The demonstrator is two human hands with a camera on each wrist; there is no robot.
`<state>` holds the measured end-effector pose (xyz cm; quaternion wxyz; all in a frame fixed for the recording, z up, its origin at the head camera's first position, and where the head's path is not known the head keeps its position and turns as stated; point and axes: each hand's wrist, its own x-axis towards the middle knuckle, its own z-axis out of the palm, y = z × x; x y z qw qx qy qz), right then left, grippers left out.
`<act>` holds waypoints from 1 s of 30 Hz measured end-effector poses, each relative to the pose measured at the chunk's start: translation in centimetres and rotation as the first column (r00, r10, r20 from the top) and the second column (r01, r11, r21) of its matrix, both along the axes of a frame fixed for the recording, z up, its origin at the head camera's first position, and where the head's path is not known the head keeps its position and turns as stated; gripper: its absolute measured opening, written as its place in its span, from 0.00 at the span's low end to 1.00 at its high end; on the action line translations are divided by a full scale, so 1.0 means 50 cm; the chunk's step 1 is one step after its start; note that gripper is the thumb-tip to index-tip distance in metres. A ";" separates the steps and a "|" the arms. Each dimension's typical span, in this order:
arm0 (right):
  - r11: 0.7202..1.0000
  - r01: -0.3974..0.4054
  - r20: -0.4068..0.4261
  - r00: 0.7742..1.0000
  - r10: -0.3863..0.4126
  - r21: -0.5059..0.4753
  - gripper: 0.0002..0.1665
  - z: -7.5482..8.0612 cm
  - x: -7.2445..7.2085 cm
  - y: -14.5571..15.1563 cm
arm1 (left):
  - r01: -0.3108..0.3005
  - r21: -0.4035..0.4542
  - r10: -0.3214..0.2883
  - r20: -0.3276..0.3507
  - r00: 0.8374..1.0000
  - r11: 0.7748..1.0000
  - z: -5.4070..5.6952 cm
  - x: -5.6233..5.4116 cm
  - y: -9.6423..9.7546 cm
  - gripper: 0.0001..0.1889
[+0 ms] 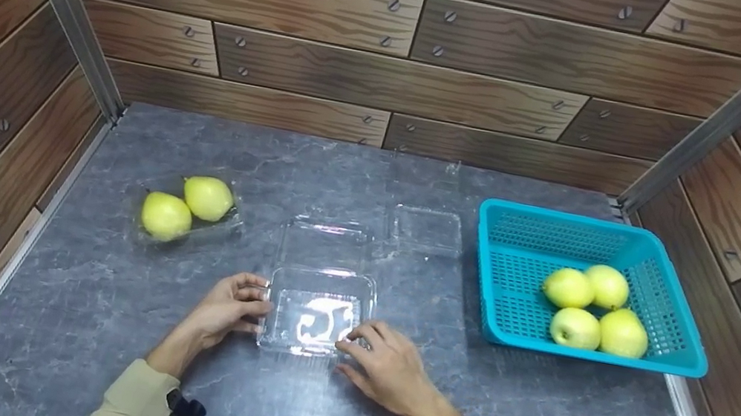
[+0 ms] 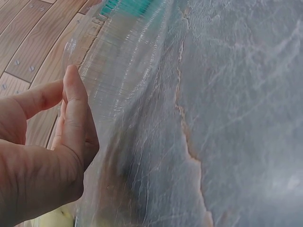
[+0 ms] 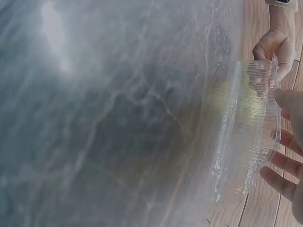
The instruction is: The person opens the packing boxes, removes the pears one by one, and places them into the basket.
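A clear plastic clamshell container (image 1: pixel 326 274) stands open in the middle, its base tray near me and its hinged lid (image 1: pixel 325 246) folded back away from me. Along the base's left edge, my left hand (image 1: pixel 226 308) touches the rim with its fingertips, fingers spread. My right hand (image 1: pixel 389 365) is at the near right corner, loosely bent fingers touching the rim and thumb apart from it. In the right wrist view the container's ribbed wall (image 3: pixel 255 137) runs beside the spread right fingers (image 3: pixel 279 183). Its rim meets the left fingertips (image 2: pixel 72 75) in the left wrist view.
To the left, two yellow-green pears (image 1: pixel 166 217) lie in another clear container (image 1: pixel 228 223). A further open clear container (image 1: pixel 428 230) lies behind and right. At the right is a turquoise perforated basket (image 1: pixel 485 310) with several pears (image 1: pixel 623 333). Wood-patterned walls (image 1: pixel 304 65) enclose the table.
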<state>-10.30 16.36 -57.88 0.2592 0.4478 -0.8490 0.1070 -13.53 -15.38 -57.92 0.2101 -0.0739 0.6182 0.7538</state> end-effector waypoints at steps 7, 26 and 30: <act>1.000 0.030 -0.033 0.999 -0.030 0.003 0.14 -0.009 0.004 -0.003 | -0.023 -0.040 0.023 -0.019 1.000 0.999 0.002 0.002 0.005 0.22; 0.997 0.070 -0.034 0.997 -0.069 0.027 0.11 -0.002 -0.019 -0.003 | -0.227 -0.531 0.007 -0.384 0.923 0.817 0.035 0.031 0.045 0.23; 0.997 0.072 -0.032 0.997 -0.072 0.025 0.10 -0.002 -0.026 -0.002 | -0.294 -0.640 -0.093 -0.498 0.862 0.710 0.034 0.041 0.053 0.24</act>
